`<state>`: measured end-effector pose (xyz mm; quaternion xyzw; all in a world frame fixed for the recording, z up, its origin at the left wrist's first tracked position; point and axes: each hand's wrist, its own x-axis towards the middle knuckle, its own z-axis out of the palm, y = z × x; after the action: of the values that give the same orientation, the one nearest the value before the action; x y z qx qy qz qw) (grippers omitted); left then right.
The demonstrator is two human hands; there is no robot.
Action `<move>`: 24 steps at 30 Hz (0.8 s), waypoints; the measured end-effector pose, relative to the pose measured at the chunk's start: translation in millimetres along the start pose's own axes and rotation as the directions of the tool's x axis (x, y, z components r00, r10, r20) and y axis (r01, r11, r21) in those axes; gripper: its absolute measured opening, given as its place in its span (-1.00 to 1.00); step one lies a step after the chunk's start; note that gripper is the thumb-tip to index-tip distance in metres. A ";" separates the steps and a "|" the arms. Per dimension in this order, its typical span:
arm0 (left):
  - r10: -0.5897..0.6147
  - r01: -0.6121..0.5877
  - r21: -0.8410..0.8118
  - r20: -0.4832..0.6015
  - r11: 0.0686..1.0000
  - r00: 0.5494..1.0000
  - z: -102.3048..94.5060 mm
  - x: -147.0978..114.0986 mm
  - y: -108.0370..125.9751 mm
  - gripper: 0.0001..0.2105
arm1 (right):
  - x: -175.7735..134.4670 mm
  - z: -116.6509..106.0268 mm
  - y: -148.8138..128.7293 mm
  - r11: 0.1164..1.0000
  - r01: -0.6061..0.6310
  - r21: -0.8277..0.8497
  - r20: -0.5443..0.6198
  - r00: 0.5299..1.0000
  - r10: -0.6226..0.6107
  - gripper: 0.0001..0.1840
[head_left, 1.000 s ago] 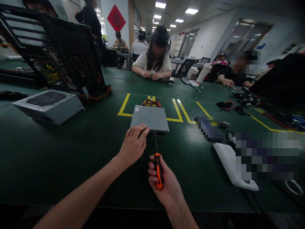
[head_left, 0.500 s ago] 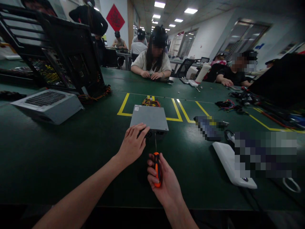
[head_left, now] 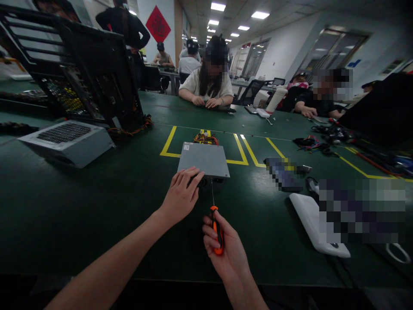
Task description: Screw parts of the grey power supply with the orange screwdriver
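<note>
grey box partly under left hand

Pretty roomy back there. Long dark green table with yellow lines marked on it, a black office chair past the far side, another table further back. White wall on the right with metal-framed glass doors, red diamond sign on a white pillar over left. Bright rectangular lights run in rows along the ceiling.

Ceiling lights are glowing white above a dim room, a soft sheen is showing on the green table, the upper-right corner is sinking into black, and pixelation is hiding patches.
</note>
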<state>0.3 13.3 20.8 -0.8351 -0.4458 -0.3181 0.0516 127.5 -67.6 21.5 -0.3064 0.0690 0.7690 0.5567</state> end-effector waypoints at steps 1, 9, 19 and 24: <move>0.000 0.000 0.003 0.000 1.000 1.000 -0.1 0.0 0.1 -0.61 | -0.2 0.0 0.2 1.000 0.001 -0.005 -0.014 1.000 -0.001 -0.83; 0.007 -0.007 -0.007 -0.007 1.000 1.000 1.4 -0.2 0.0 -0.60 | -0.5 1.4 1.8 0.997 -0.043 -0.063 -0.021 0.999 0.041 -0.73; 0.061 -0.061 0.002 0.003 0.998 0.998 1.9 -1.9 -3.3 -0.69 | -0.3 1.0 0.8 0.993 -0.080 -0.084 -0.037 0.996 0.077 -0.70; 0.075 -0.075 0.012 0.007 0.997 0.997 0.7 -2.2 -3.1 -0.71 | -0.7 0.8 2.0 0.999 -0.038 -0.032 -0.022 0.999 0.038 -0.79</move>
<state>-2.6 13.8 18.3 -0.8521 -0.4163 -0.3102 0.0672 125.6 -68.6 22.1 -0.3224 0.0683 0.7771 0.5362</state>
